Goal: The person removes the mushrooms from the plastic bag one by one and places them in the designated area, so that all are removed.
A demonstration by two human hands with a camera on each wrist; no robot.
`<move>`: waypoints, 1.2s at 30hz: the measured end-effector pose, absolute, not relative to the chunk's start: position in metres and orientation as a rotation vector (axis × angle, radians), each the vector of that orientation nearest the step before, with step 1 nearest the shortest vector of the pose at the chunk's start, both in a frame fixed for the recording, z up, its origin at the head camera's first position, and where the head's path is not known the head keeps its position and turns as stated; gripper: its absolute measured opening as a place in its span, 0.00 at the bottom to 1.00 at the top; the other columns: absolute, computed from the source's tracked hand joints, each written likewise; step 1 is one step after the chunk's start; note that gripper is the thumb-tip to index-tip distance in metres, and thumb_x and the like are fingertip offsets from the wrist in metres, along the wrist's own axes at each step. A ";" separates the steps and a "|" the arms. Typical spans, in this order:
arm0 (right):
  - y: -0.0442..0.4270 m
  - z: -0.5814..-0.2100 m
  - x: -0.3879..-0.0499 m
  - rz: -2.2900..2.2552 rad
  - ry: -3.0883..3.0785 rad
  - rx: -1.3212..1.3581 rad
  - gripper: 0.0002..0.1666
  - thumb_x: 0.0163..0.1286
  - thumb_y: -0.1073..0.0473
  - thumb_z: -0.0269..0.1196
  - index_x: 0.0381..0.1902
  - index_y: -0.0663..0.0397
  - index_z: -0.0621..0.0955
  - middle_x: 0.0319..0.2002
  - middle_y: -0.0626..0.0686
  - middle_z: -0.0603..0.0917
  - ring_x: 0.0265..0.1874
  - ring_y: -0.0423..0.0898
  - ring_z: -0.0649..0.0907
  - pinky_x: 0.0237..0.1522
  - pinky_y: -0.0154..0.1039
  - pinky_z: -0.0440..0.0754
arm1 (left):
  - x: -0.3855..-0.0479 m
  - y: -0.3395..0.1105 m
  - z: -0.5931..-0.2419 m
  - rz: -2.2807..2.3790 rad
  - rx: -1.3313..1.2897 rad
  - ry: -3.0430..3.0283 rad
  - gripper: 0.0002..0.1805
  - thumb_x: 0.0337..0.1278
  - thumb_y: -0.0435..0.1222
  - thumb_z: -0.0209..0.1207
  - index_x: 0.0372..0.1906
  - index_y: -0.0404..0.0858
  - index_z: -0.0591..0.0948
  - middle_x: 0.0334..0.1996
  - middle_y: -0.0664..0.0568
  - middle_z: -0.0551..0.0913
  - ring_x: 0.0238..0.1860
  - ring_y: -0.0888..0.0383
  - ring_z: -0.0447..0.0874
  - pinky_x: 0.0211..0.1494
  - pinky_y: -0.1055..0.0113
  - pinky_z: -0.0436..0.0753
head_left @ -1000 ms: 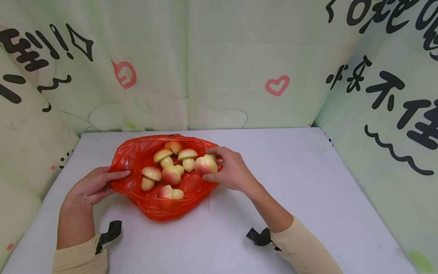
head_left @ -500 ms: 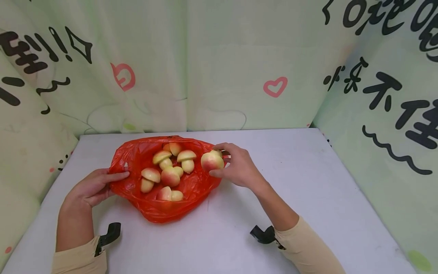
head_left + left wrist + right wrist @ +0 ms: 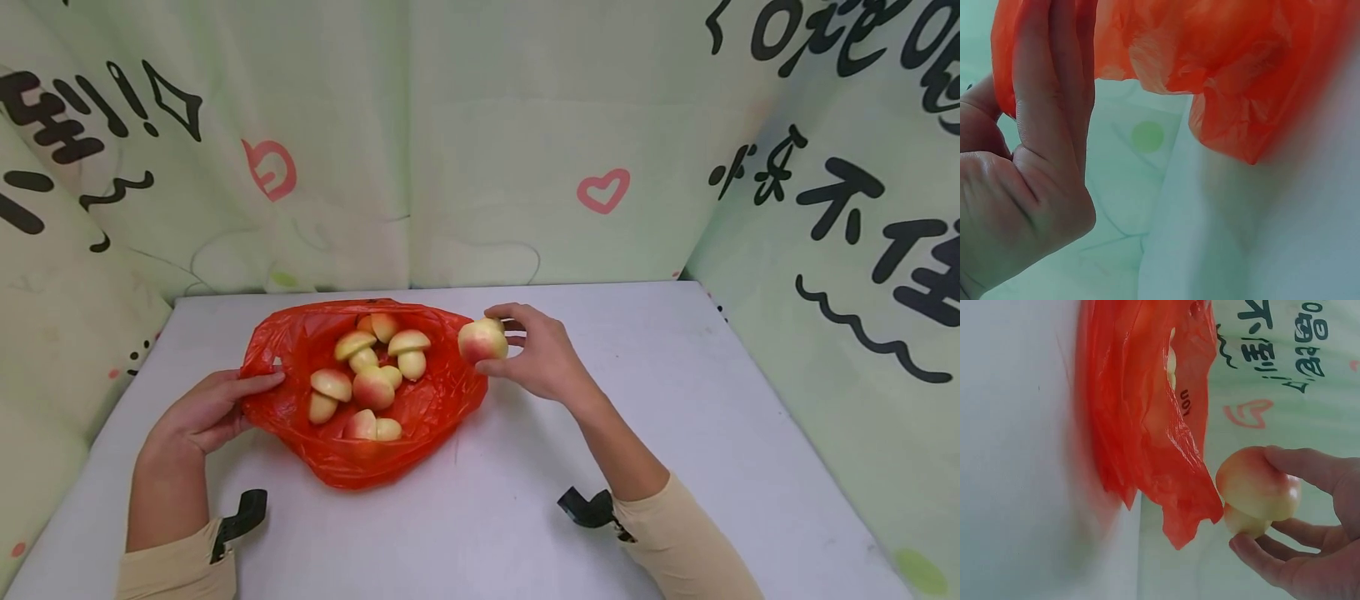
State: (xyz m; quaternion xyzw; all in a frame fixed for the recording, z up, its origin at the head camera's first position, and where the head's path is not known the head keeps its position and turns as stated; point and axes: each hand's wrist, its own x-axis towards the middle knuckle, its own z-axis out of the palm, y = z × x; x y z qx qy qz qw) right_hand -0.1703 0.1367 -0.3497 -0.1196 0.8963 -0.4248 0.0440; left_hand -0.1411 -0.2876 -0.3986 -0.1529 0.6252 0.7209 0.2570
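A red plastic bag [image 3: 435,417] lies open on the white table, with several mushroom-shaped pieces in it, such as a toy mushroom [image 3: 410,350] with a yellowish cap and stem. My left hand [image 3: 206,410] pinches the bag's left rim between thumb and fingers; the left wrist view shows the red film [image 3: 1166,44] running between them. At the bag's right rim, my right hand [image 3: 543,354] holds another toy mushroom [image 3: 482,342] above the table. Its rounded cap, pink and yellow, faces the bag in the right wrist view, the thumb [image 3: 1310,467] on the cap and fingertips under the stem.
The white table [image 3: 675,433] stretches to the right and front of the bag. A pale green printed curtain [image 3: 510,142] stands behind it and along both sides. Black wrist mounts [image 3: 588,508] stick out from the sleeves.
My right hand has moved right and slightly up with the toy mushroom, from inside the bag's right edge to just beyond it. My left hand stays on the rim.
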 end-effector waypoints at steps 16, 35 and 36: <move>0.171 -0.345 -0.187 -1.389 2.747 -0.267 0.40 0.61 0.54 0.78 0.69 0.49 0.76 0.65 0.55 0.80 0.63 0.59 0.83 0.58 0.53 0.87 | -0.145 -0.284 -0.409 2.063 -0.386 1.648 0.25 0.74 0.44 0.62 0.67 0.44 0.67 0.47 0.63 0.87 0.47 0.63 0.85 0.54 0.69 0.88; 0.184 -0.368 -0.206 -1.298 2.709 -0.157 0.40 0.62 0.59 0.75 0.71 0.51 0.74 0.68 0.57 0.77 0.68 0.62 0.78 0.60 0.57 0.86 | -0.144 -0.278 -0.406 2.109 -0.408 1.649 0.24 0.73 0.43 0.63 0.65 0.42 0.68 0.45 0.63 0.89 0.46 0.64 0.87 0.53 0.70 0.88; 0.184 -0.370 -0.207 -1.286 2.709 -0.160 0.40 0.62 0.60 0.75 0.71 0.52 0.74 0.69 0.58 0.77 0.68 0.62 0.78 0.60 0.57 0.86 | -0.144 -0.278 -0.406 2.114 -0.407 1.644 0.24 0.73 0.42 0.63 0.65 0.42 0.68 0.45 0.62 0.89 0.46 0.64 0.87 0.53 0.70 0.88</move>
